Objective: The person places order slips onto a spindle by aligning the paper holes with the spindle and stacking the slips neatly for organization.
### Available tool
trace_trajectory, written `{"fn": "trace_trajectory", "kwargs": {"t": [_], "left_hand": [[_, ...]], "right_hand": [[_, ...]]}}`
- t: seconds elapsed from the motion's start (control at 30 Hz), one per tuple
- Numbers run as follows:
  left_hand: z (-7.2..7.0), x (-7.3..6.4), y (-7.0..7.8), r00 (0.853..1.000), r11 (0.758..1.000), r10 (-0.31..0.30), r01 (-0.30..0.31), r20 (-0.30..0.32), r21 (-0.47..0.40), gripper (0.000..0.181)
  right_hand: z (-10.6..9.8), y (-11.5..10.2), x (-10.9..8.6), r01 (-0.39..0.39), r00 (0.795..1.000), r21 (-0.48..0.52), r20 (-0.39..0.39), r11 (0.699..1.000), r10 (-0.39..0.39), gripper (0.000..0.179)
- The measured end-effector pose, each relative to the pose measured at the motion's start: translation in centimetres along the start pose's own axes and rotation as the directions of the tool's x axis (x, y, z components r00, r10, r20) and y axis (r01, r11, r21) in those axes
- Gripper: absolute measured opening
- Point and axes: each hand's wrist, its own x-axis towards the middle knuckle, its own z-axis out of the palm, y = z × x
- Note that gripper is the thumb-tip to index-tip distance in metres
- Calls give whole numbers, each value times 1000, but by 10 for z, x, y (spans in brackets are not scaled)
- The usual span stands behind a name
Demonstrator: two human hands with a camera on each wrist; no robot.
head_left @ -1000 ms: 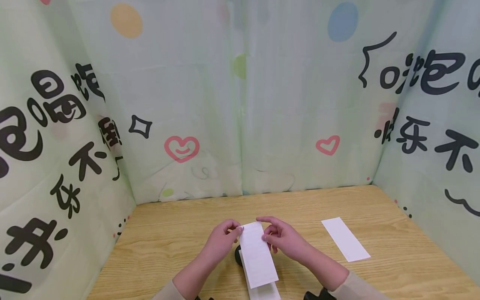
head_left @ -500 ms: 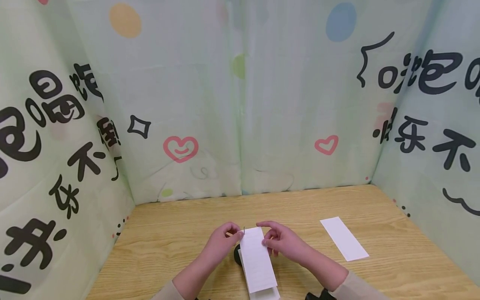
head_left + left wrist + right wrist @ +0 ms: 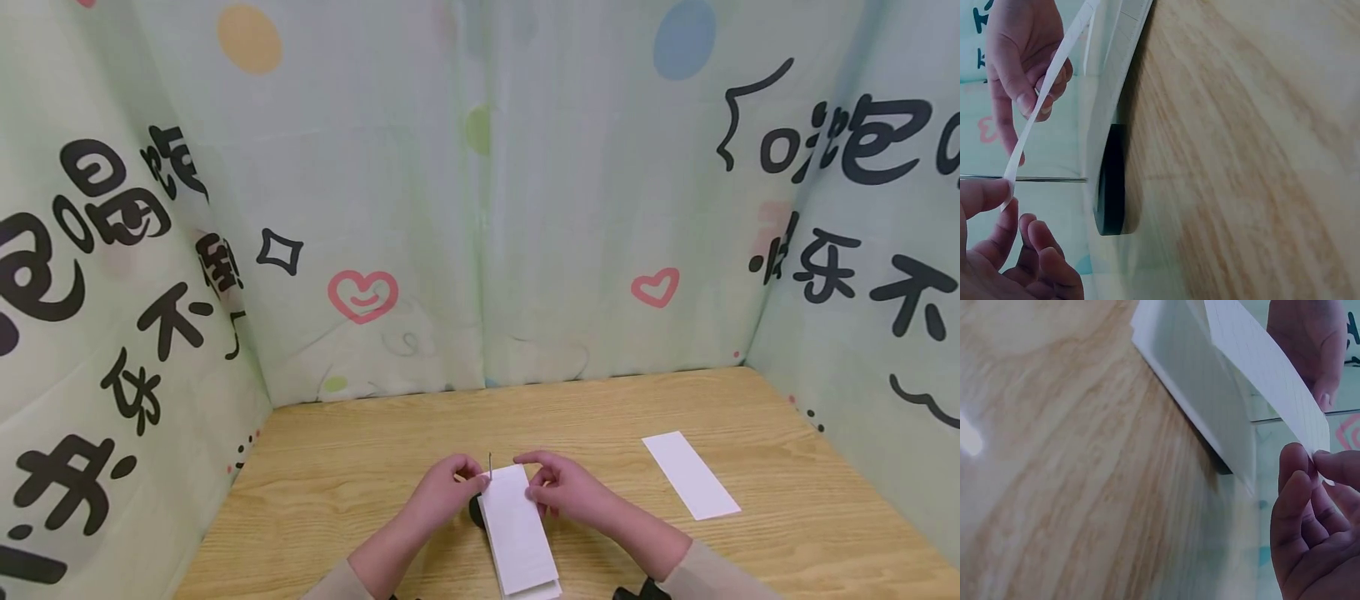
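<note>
A white slip of paper with faint lines is held up between both hands. Near its top left corner, a thin metal spike pokes through it. That spike stands on a round black base, partly covered by other white sheets lower down on it. My left hand pinches the slip's top left corner beside the spike. At the slip's upper right edge, my right hand grips it between thumb and fingers, with the index finger stretched along the top. The slip bows slightly in the right wrist view.
Another white slip lies flat on the wooden table, right of the hands. Printed curtains enclose the table at the back and both sides. A dark object shows at the bottom edge near the right sleeve.
Both hands have lowered the held slip toward the base and the sheets beneath. More of the spike now sticks out above the slip. The slip on the right lies as before.
</note>
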Motion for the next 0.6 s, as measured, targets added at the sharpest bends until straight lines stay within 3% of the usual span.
{"fn": "trace_trajectory", "kwargs": {"t": [0.23, 0.6], "left_hand": [[4, 4, -10, 1000, 1000, -11, 11, 24, 26, 17], [6, 2, -12, 995, 994, -69, 63, 72, 84, 19]], "right_hand": [[3, 5, 1, -30, 999, -14, 15, 999, 30, 46], [8, 13, 3, -98, 994, -46, 34, 994, 100, 44]]}}
